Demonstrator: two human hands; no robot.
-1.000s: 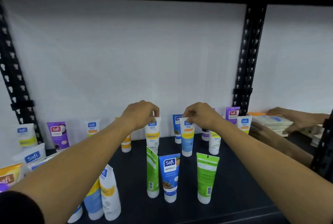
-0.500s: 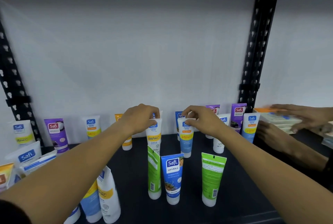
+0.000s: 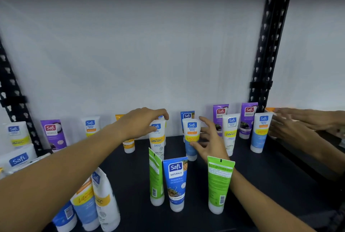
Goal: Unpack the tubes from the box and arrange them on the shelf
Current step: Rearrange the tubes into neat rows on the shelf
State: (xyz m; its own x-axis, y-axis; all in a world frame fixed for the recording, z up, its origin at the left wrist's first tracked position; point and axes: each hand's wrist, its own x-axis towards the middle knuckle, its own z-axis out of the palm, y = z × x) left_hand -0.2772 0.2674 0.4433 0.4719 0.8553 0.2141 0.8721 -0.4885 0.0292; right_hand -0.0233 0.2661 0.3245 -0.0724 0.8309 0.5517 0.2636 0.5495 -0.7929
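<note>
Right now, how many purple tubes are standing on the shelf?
3: one purple tube at the back left, two at the back right beside the black post. Others may be hidden behind arms.

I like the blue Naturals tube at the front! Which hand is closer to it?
Right. The right hand is just behind the blue tube, to its right; the left hand is farther back, to its left.

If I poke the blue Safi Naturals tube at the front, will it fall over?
Probably, yes. The blue Safi Naturals tube stands tall on just its small white cap, so a poke near the top would likely tip it. It might knock the green tube close beside it. It looks like soft plastic, so probably squishy and unbreakable.
</note>
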